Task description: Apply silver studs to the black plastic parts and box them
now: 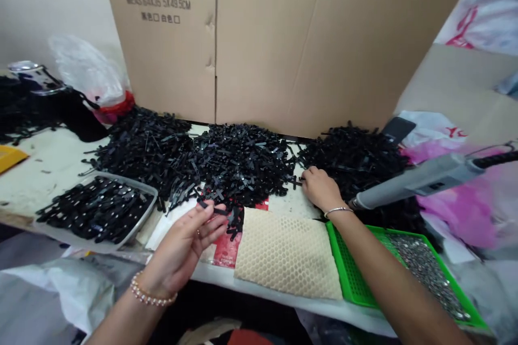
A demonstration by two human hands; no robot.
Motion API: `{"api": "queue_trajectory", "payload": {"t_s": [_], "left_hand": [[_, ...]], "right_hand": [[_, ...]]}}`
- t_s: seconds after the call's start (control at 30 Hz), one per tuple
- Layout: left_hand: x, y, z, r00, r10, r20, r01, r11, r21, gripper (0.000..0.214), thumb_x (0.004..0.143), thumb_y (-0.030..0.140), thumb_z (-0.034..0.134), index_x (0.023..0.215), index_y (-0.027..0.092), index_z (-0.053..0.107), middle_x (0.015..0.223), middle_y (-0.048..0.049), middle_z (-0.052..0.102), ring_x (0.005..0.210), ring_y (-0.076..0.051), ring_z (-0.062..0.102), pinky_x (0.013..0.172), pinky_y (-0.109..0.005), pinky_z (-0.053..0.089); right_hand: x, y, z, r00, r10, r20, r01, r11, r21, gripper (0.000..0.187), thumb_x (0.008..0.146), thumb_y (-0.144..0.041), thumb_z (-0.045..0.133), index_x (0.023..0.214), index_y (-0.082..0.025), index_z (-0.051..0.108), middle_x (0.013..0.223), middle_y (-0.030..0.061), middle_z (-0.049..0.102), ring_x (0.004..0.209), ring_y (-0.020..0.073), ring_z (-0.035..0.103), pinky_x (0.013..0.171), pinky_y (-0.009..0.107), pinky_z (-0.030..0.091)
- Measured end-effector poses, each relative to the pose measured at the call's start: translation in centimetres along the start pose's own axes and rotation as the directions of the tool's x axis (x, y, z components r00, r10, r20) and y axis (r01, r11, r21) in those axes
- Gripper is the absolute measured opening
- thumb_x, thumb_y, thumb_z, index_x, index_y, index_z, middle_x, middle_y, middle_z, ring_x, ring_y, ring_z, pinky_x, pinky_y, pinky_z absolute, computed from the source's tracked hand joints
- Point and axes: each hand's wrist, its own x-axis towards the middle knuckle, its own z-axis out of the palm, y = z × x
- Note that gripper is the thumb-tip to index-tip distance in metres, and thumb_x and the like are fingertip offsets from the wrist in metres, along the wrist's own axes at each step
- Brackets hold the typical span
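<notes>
My left hand (198, 232), palm turned up, pinches a thin black strip (213, 208) between thumb and fingers. It is above the front edge of the middle pile of small black strips (243, 156). My right hand (321, 188) is closed at the left edge of the right-hand pile of black strips (356, 151). Its fingertips are on a small black strip (297, 180) lying by the pile; the grip is partly hidden. Between my arms lies a cream honeycomb-patterned mat (287, 253).
A grey electric screwdriver (421, 180) reaches in from the right, above a green tray (352, 280) with small metal parts. A clear plastic tub (151, 199) of black pieces stands left. Tall cardboard (271, 43) closes off the back. A phone (399, 130) leans behind the right pile.
</notes>
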Motion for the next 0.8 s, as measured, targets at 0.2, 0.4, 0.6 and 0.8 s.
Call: {"api": "queue_trajectory", "payload": {"t_s": [0.2,0.4,0.6,0.8], "left_hand": [[-1.3,-2.4,0.0,0.999,0.026,0.042,-0.023,0.997,-0.08,0.009,0.083,0.008,0.063,0.089,0.015,0.066,0.098,-0.0069,0.072,0.083,-0.014,0.068,0.074,-0.025,0.059],[-2.2,-3.7,1.1,0.996,0.087,-0.003,-0.086,0.981,-0.177,0.011,0.08,0.003,0.064,0.083,0.014,0.067,0.079,-0.0024,0.07,0.075,-0.011,0.068,0.07,-0.019,0.057],[-3.1,-6.4,2.3,0.991,0.109,0.075,-0.099,0.987,-0.124,0.023,0.066,0.017,0.081,0.086,0.016,0.069,0.084,-0.0008,0.071,0.077,-0.01,0.066,0.076,-0.019,0.054],[-3.6,-5.5,0.7,0.962,0.099,0.254,-0.162,0.957,0.241,0.032,0.063,0.034,0.083,0.084,0.014,0.07,0.076,-0.0035,0.07,0.072,-0.014,0.065,0.071,-0.024,0.053]], "right_hand": [[0.3,1.0,-0.9,0.96,0.085,-0.267,-0.029,0.978,0.209,0.023,0.09,-0.019,0.04,0.1,-0.013,0.06,0.097,0.0126,0.064,0.088,0.0238,0.057,0.074,0.032,0.04],[-6.3,-4.9,-2.8,0.936,0.298,-0.189,0.097,0.298,0.95,0.027,0.091,-0.04,0.044,0.106,-0.02,0.053,0.083,0.0026,0.057,0.069,0.0158,0.05,0.062,0.027,0.041],[-13.8,-12.9,-3.7,0.991,-0.091,0.102,-0.127,-0.347,0.929,0.033,0.079,-0.049,0.065,0.091,-0.019,0.06,0.072,-0.0029,0.05,0.062,0.0094,0.043,0.06,0.023,0.038],[-13.7,-11.3,-4.2,0.966,-0.249,0.067,-0.146,-0.312,0.939,0.031,0.078,-0.047,0.068,0.081,-0.017,0.06,0.073,-0.0022,0.052,0.068,0.0097,0.045,0.068,0.024,0.039]]}}
